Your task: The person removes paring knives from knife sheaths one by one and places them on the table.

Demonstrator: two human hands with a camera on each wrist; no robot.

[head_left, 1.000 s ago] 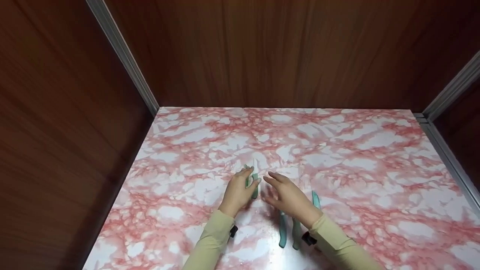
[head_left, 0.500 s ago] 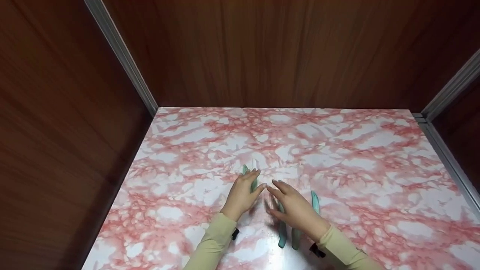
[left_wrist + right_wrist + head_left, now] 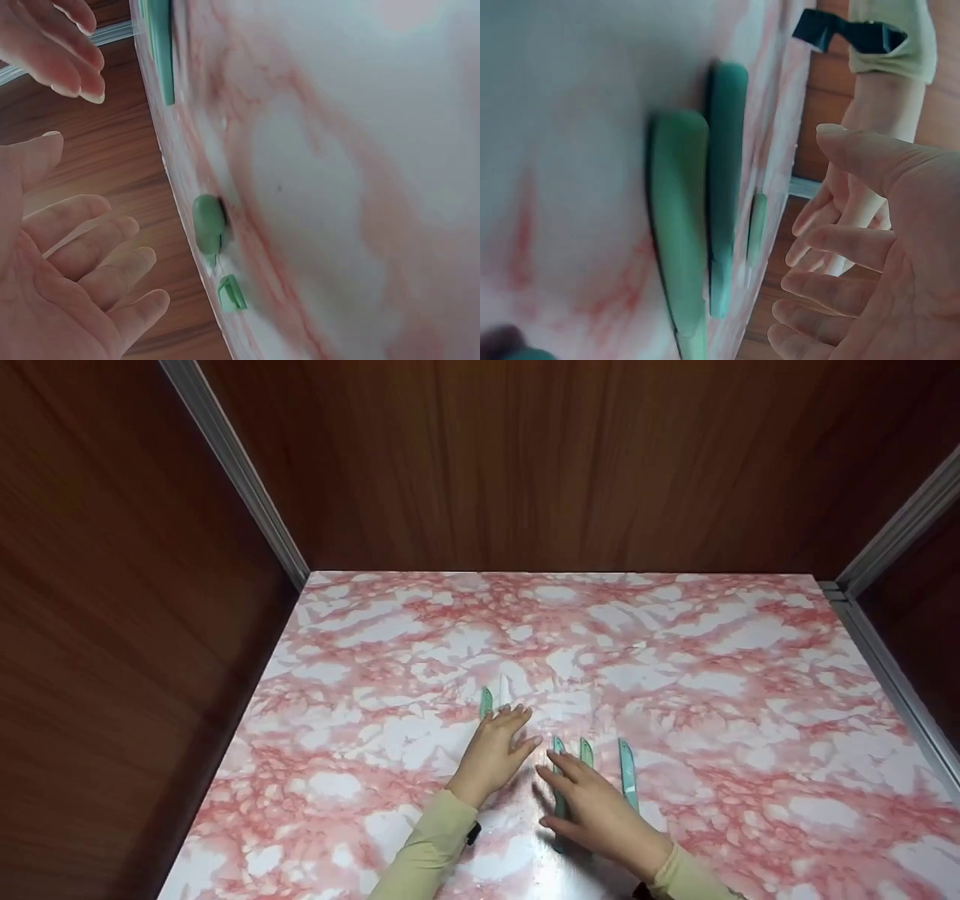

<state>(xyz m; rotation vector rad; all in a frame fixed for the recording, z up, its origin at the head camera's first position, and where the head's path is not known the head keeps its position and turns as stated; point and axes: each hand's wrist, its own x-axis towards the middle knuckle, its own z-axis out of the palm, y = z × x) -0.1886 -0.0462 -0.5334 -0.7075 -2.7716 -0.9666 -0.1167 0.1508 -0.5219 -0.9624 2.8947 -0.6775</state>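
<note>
My left hand (image 3: 491, 754) hovers over the table with fingers spread and nothing in it. Just past its fingertips lie a green knife sheath (image 3: 486, 703) and a knife's pale blade (image 3: 504, 688); the hand hides that knife's handle in the head view. The left wrist view shows the green handle (image 3: 208, 225) beside the sheath (image 3: 231, 293). My right hand (image 3: 600, 810), fingers apart and holding nothing, is over a teal knife (image 3: 558, 745) and a green knife (image 3: 586, 750), partly covering both. Right of it lies another teal knife (image 3: 628, 769) in its sheath.
The table (image 3: 720, 660) has a red and white marbled top. Dark wood panels (image 3: 525, 465) rise behind it and at the sides, joined by grey metal strips (image 3: 240, 465). Black wrist straps (image 3: 847, 33) show at the sleeves.
Both hands have drawn back toward the body and a little to the right, uncovering the left sheath and the tips of the right-hand knives. The knives have stayed in place.
</note>
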